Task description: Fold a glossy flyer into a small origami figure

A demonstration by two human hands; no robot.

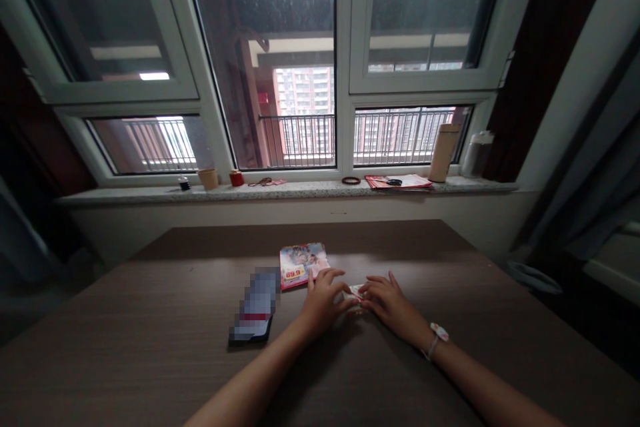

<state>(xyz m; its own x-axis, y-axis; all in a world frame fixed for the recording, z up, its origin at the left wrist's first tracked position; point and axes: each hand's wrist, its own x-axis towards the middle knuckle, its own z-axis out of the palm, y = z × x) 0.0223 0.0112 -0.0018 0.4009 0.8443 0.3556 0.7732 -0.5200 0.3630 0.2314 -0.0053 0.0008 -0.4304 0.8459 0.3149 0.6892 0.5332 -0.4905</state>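
Two hands met near the middle of the brown bench (150, 347) in the head view, the left hand (320, 303) and the right hand (393, 303) both closed by their fingertips on a small piece of paper (355, 293), white with red print. It lay low on the bench between them, largely hidden under the fingers. A white wristband (439, 332) sat on the right wrist. Just beyond the left hand lay a colourful flyer (303, 265), flat, with a dark phone (255, 310) beside it to the left. Farther back, on the stone windowsill (300, 192), stood a small tan cup (209, 178), a red pot (237, 178), a brown ring (351, 180), red papers (397, 181), a tall tan flask (444, 152) and a pale jug (477, 153).
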